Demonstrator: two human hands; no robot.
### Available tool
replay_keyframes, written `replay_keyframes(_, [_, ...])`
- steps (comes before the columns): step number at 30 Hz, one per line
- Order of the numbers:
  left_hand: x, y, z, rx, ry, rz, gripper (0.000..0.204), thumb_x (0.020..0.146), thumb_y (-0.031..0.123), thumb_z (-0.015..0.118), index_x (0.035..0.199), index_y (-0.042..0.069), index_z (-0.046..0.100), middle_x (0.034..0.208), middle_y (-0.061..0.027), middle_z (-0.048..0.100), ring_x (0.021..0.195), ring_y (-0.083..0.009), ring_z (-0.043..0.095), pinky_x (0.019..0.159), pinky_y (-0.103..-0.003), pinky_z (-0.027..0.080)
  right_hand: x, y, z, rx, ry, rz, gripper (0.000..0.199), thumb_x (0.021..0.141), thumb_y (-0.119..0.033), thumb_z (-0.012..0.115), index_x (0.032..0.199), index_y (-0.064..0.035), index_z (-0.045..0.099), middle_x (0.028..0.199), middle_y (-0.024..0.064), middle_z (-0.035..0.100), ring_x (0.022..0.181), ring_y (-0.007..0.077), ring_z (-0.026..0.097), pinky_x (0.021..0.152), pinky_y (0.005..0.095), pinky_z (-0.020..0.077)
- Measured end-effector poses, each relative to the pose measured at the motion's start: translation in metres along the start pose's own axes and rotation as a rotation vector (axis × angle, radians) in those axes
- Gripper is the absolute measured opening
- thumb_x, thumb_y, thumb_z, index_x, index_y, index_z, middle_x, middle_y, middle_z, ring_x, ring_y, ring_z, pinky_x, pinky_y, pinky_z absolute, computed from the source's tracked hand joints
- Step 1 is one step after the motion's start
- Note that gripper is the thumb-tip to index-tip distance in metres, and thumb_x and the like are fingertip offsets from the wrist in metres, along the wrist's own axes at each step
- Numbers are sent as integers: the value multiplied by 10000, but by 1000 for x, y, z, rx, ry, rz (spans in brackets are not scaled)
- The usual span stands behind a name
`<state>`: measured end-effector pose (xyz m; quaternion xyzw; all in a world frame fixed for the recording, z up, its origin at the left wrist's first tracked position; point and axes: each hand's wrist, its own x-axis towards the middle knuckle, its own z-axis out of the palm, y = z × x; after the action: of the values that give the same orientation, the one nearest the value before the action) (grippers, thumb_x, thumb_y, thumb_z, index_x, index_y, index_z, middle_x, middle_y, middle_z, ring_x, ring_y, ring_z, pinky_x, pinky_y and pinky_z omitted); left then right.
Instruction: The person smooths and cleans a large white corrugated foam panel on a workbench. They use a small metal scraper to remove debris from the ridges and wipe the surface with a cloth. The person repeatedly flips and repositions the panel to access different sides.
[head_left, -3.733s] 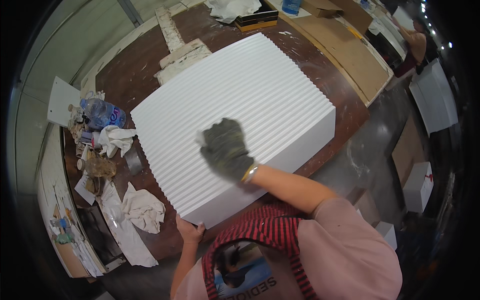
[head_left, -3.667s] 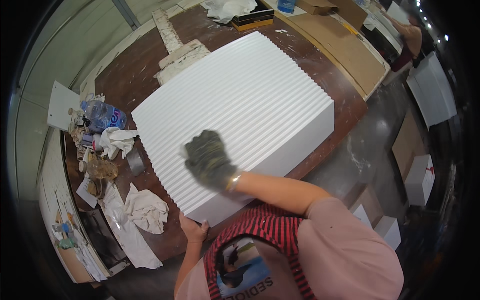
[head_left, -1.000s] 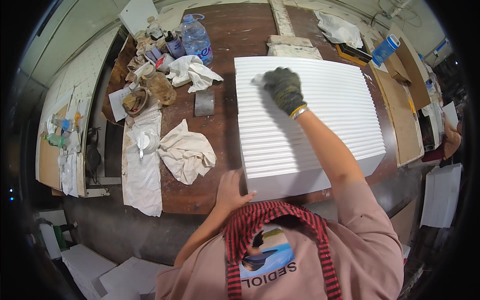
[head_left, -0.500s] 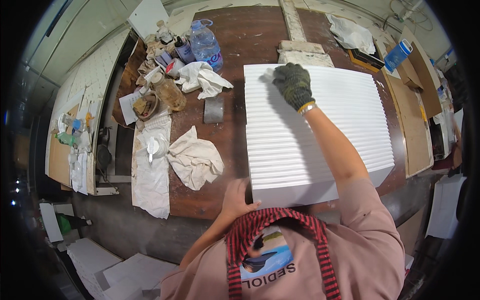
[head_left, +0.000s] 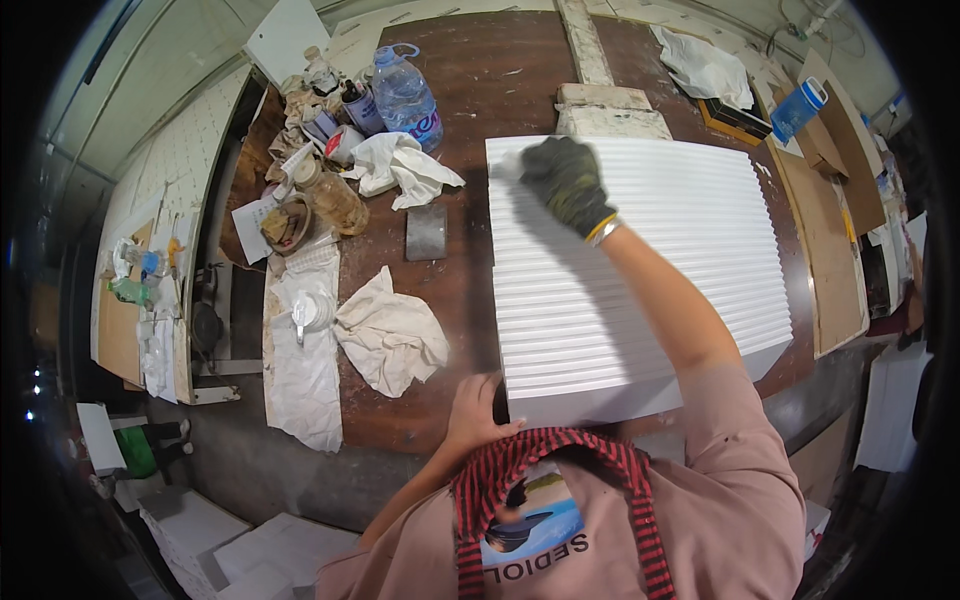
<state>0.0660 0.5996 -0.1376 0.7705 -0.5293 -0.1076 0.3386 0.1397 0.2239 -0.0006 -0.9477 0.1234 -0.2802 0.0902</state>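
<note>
A large white stack (head_left: 660, 290) of ridged boards or strips, its top lined with parallel rows, lies on the brown table. Over its far left part is my right hand (head_left: 567, 182), in a dark green knitted glove with a yellow cuff. The gloved fingers close on a small white wad (head_left: 510, 165), blurred and pressed to the ridges; its exact kind is unclear. My bare left hand (head_left: 478, 410) rests by the stack's near left corner, thumb stretched along the front side and fingers extended beside it. It holds nothing visible.
Left of the stack are a crumpled cream cloth (head_left: 392, 332), a grey block (head_left: 426, 232), a white dispenser bottle (head_left: 312, 312) and a jar (head_left: 338, 200). A big water bottle (head_left: 405, 98) stands behind them. Cardboard (head_left: 825, 260) and a blue bottle (head_left: 798, 108) are at the right.
My gloved right hand has moved left along the ridges toward the stack's far left corner, with the white wad. My left hand stays at the near corner.
</note>
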Motion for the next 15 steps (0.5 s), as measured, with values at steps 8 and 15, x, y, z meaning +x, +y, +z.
replay_keyframes(8, [1, -1, -1, -3, -12, -6, 929, 679, 618, 784, 1299, -26, 532, 1190, -199, 570, 1104, -396, 551, 983, -500, 429, 21, 22, 3, -88, 76, 165, 289, 925, -382, 621, 804, -148, 739, 806, 109, 709, 779, 309, 680, 701, 450, 513])
replay_keyframes(15, [1, -1, 0, 0, -11, -11, 931, 680, 611, 783, 1339, 3, 533, 1178, -171, 568, 1093, -376, 553, 997, -482, 421, 14, -22, 25, -179, -203, 31, 278, 912, -384, 633, 803, -157, 750, 845, 132, 712, 829, 322, 693, 746, 445, 516])
